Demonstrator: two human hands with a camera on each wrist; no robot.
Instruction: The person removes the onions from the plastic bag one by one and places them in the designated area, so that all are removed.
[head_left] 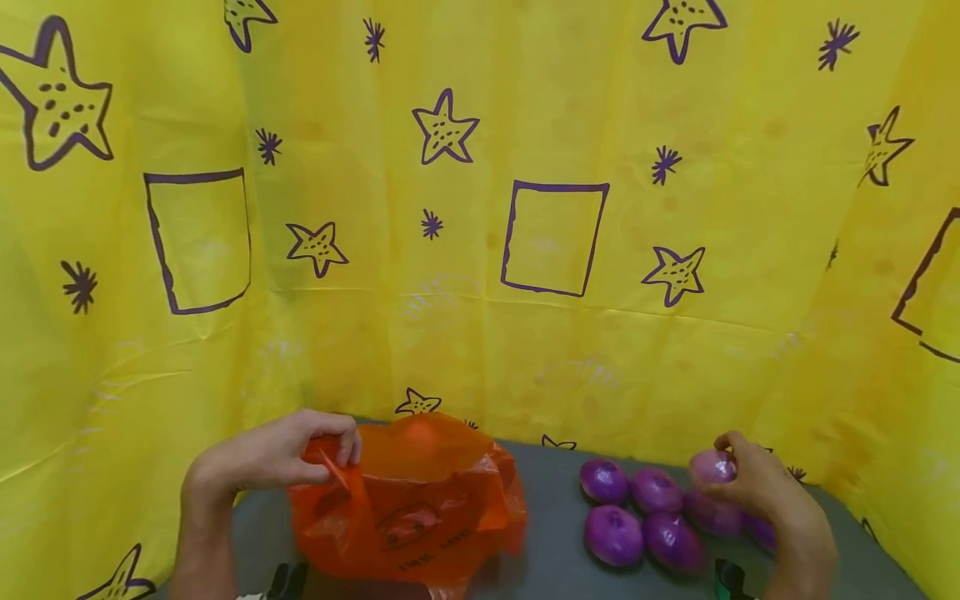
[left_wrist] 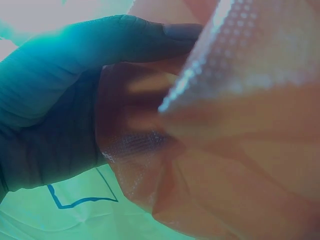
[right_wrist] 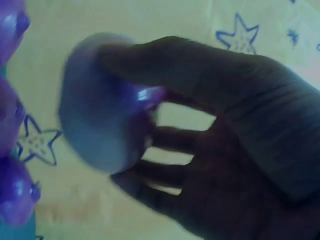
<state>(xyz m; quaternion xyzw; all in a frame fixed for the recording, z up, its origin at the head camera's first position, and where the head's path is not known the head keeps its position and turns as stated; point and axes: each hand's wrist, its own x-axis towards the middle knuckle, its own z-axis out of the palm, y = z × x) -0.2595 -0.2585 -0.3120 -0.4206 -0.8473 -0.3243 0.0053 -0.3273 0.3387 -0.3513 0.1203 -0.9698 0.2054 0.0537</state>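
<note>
An orange plastic bag (head_left: 412,508) lies crumpled on the grey table (head_left: 555,567), its mouth facing up. My left hand (head_left: 330,454) pinches the bag's rim at its left top corner; in the left wrist view the thumb (left_wrist: 125,42) presses the orange film (left_wrist: 240,150) against the fingers. To the right lies a cluster of several purple onions (head_left: 637,517). My right hand (head_left: 723,471) grips one purple onion (head_left: 711,467) lifted just above that cluster; the right wrist view shows the same onion (right_wrist: 107,105) held between thumb and fingers.
A yellow cloth (head_left: 480,208) printed with purple stars and squares walls in the table at the back and both sides. Bare grey table shows between the bag and the onions. Dark clips sit at the front edge (head_left: 288,579), (head_left: 731,579).
</note>
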